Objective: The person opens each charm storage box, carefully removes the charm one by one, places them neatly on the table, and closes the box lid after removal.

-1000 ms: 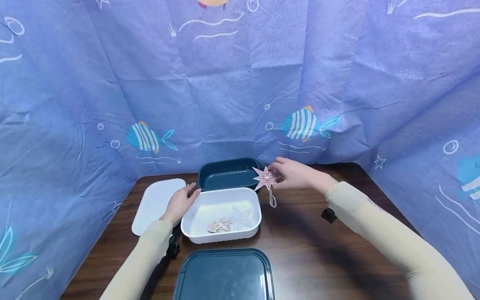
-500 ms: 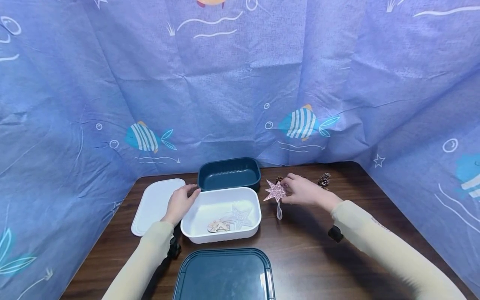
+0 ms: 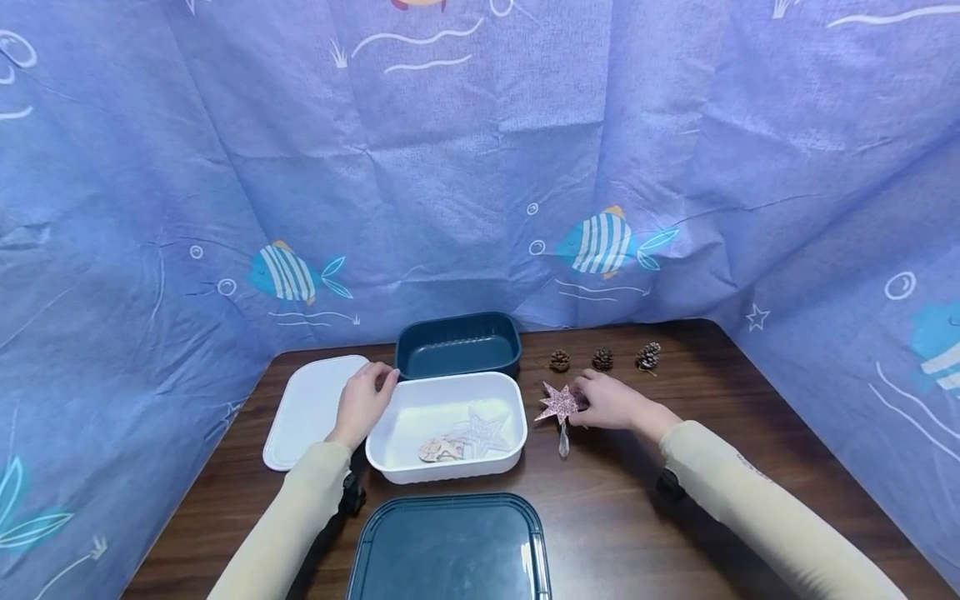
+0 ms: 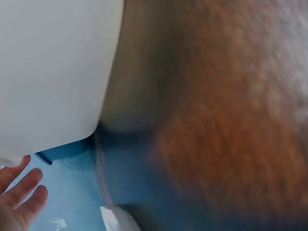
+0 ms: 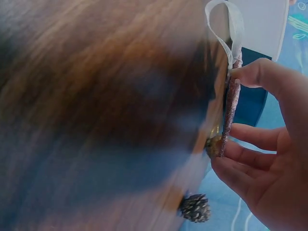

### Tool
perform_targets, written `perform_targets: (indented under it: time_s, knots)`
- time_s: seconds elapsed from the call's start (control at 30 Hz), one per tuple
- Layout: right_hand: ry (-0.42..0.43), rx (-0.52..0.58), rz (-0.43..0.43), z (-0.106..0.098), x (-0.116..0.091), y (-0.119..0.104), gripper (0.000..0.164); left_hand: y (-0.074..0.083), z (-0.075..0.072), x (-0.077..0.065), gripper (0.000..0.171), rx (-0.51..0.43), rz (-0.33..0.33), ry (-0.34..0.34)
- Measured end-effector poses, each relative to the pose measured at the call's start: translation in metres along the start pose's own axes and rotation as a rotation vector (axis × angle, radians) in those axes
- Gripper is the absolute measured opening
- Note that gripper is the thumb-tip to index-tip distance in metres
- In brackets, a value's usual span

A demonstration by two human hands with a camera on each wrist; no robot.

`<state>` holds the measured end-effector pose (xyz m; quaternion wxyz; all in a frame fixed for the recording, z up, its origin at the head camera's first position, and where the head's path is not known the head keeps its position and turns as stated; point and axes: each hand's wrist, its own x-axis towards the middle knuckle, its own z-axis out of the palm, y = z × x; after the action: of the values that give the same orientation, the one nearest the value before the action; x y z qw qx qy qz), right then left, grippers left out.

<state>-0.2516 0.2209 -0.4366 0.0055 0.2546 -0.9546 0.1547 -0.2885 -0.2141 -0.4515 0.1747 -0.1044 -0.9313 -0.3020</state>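
Observation:
My right hand [image 3: 611,402] pinches a pink glittery star ornament [image 3: 559,403] by its points, thumb on one side and fingertips on the other. From the star hangs a white ribbon loop [image 5: 233,31]. In the right wrist view the star shows edge-on, close above the wooden table. My left hand [image 3: 365,407] is at the back left corner of a white container [image 3: 390,471], its fingers loosely bent in the left wrist view [image 4: 21,197]. Inside the container lie a clear star ornament [image 3: 486,432] and a patterned beige piece [image 3: 441,450].
Behind the white container stands a dark blue container [image 3: 457,358]. A dark blue lid [image 3: 450,550] lies in front, a white lid [image 3: 311,412] at the left. Three pinecones [image 3: 559,360] [image 3: 602,358] [image 3: 648,357] line the table's back right. A blue fish-print curtain [image 3: 480,183] hangs behind.
My right hand has carried the pink star right and toward the front, down near the table, and the pinecones have come into view. The white container has shifted slightly right.

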Motion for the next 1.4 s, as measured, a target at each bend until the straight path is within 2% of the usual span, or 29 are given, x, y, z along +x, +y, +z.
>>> perform_targets:
  time_s: [0.07,0.17,0.37,0.53,0.73,0.93,1.17,1.4]
  knots:
    - [0.0,-0.009,0.0,0.004,0.0,0.001,0.047,0.001,-0.005,-0.001,0.031,-0.016,0.004,-0.029]
    - [-0.013,-0.013,0.009,0.009,0.0,0.004,0.046,0.002,-0.018,-0.005,0.043,-0.04,0.026,-0.119]
    - [-0.049,0.0,0.039,0.013,0.0,0.008,0.054,0.001,-0.046,-0.027,0.08,-0.036,0.064,-0.325]
    - [-0.067,0.007,0.073,0.013,-0.001,0.01,0.056,-0.002,-0.051,-0.045,0.097,-0.046,0.074,-0.417]
    - [-0.075,0.004,0.059,0.008,0.001,0.007,0.057,-0.006,-0.047,-0.055,0.103,-0.052,0.112,-0.463]
    - [-0.062,-0.019,0.015,-0.005,0.007,0.001,0.053,-0.006,-0.046,-0.06,0.104,-0.081,0.099,-0.492]
    - [-0.067,-0.011,0.002,-0.033,0.033,-0.015,0.056,-0.004,-0.045,-0.059,0.106,-0.079,0.096,-0.502]
    - [-0.043,0.039,-0.062,-0.055,0.064,-0.041,0.053,-0.004,-0.043,-0.058,0.109,-0.096,0.101,-0.519]
